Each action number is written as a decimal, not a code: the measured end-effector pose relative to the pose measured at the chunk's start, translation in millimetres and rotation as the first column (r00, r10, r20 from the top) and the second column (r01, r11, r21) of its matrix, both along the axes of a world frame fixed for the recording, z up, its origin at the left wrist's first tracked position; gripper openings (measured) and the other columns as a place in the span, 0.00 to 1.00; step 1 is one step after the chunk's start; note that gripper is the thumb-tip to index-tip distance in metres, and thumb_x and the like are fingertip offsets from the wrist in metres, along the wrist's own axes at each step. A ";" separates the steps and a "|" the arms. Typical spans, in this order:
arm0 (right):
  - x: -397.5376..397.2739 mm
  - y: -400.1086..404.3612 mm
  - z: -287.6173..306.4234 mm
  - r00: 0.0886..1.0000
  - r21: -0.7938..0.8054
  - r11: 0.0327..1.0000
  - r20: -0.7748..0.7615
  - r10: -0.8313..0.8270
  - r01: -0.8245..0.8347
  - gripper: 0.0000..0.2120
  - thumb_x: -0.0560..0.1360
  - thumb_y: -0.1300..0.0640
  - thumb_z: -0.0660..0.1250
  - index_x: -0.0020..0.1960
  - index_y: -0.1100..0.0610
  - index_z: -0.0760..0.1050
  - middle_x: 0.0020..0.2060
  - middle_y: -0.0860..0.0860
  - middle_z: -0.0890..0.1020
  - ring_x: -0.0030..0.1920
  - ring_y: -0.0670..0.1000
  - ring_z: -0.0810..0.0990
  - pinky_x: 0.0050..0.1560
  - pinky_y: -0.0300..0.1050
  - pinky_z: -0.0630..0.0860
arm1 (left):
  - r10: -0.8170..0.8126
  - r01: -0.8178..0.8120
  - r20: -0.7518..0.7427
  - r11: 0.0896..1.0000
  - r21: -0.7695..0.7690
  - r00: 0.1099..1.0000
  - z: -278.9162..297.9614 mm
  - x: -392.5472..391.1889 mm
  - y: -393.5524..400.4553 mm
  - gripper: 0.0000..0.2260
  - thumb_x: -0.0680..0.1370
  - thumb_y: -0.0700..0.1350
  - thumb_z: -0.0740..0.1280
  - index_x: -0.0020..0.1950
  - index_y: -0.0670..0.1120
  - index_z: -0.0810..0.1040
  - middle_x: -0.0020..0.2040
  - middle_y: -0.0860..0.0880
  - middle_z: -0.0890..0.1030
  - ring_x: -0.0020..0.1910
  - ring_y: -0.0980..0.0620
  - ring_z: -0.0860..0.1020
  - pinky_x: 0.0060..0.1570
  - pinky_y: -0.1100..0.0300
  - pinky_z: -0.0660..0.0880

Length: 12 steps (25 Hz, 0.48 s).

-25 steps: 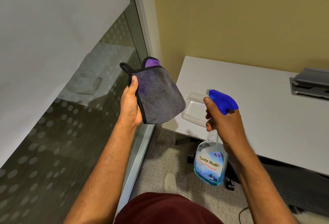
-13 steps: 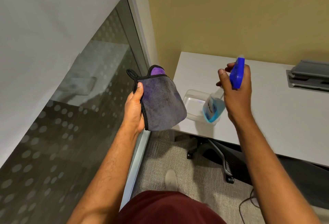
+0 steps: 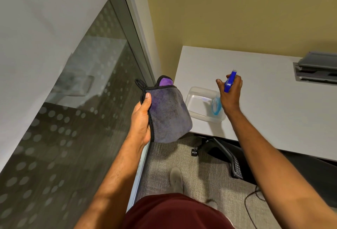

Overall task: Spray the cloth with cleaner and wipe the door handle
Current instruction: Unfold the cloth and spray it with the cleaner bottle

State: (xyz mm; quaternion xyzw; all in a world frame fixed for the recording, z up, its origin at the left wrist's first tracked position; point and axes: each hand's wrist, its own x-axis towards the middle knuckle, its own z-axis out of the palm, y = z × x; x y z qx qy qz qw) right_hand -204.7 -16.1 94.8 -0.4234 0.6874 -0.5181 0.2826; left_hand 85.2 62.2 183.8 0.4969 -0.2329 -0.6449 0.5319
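Currently, reading left to right. At far left stands the frosted glass partition [image 3: 60,119] with its dot pattern; I see no door handle in the head view, so the wiping target is out of frame.

Left hand [image 3: 141,121]: thumb over the front face and fingers curled behind the cloth [image 3: 168,114], pinching its black-bound left edge. The cloth hangs in the air, between the partition and the desk corner. It is grey-purple microfibre with a small hanging loop at top left. Judgement: light, soft, fully limp, no slip risk. An edge pinch suits spraying; for wiping I would bunch it into the palm so that pressure goes through a pad of fabric.

Just right of the cloth a clear plastic tub [image 3: 202,103] sits at the near corner of the white desk [image 3: 273,101].

Right hand [image 3: 230,92]: curled round the neck of the spray bottle [image 3: 229,82], below the blue trigger head, which shows above the hand. The blue-tinted body is mostly hidden under the hand, low over the tub's right end. I cannot tell whether it already rests there. Judgement: moderately heavy with liquid, rigid, smooth plastic that may be slick if wet. The neck is the sound hold.

At far right, a grey tray [image 3: 317,70] lies on the desk.
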 end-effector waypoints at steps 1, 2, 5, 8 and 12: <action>-0.4 -0.2 -6.1 1.000 0.013 1.000 -0.001 0.000 0.000 0.24 0.79 0.57 0.73 0.68 0.66 0.68 0.59 0.53 0.70 0.49 0.38 0.75 0.48 0.21 0.71 | -0.002 0.002 0.000 1.000 0.005 1.000 -2.4 1.0 0.8 0.19 0.79 0.55 0.69 0.63 0.44 0.82 0.59 0.44 0.87 0.58 0.47 0.86 0.51 0.55 0.83; -0.6 -0.2 -12.2 1.000 0.027 1.000 -0.006 0.003 -0.003 0.25 0.79 0.57 0.73 0.69 0.67 0.67 0.59 0.53 0.70 0.49 0.40 0.75 0.48 0.20 0.70 | -0.002 0.002 -0.001 1.000 0.011 1.000 -4.4 2.3 1.2 0.19 0.78 0.55 0.69 0.62 0.44 0.83 0.59 0.44 0.87 0.58 0.47 0.86 0.51 0.55 0.83; -2.1 -0.1 -27.0 1.000 0.086 0.996 -0.016 0.004 -0.003 0.27 0.79 0.56 0.73 0.71 0.65 0.65 0.62 0.57 0.70 0.51 0.43 0.75 0.47 0.19 0.70 | 0.003 -0.003 0.001 1.000 0.027 1.000 -8.3 6.2 0.9 0.20 0.78 0.55 0.69 0.63 0.44 0.82 0.59 0.44 0.87 0.59 0.47 0.86 0.51 0.55 0.84; -6.5 -1.0 -32.9 1.000 0.136 0.991 -0.017 0.001 0.002 0.32 0.78 0.55 0.75 0.75 0.61 0.64 0.69 0.59 0.70 0.60 0.51 0.75 0.52 0.25 0.73 | 0.002 -0.002 -0.001 0.999 0.032 1.000 -8.5 8.8 0.7 0.20 0.78 0.55 0.69 0.64 0.44 0.82 0.59 0.44 0.87 0.59 0.48 0.86 0.51 0.55 0.84; -10.6 9.4 -28.8 0.999 0.179 0.984 0.025 -0.030 0.025 0.43 0.75 0.55 0.78 0.81 0.56 0.57 0.76 0.55 0.64 0.73 0.55 0.71 0.69 0.46 0.75 | -0.006 0.006 -0.009 0.999 0.036 1.000 -5.8 10.1 1.2 0.19 0.79 0.54 0.69 0.65 0.44 0.81 0.60 0.44 0.87 0.60 0.47 0.85 0.53 0.54 0.84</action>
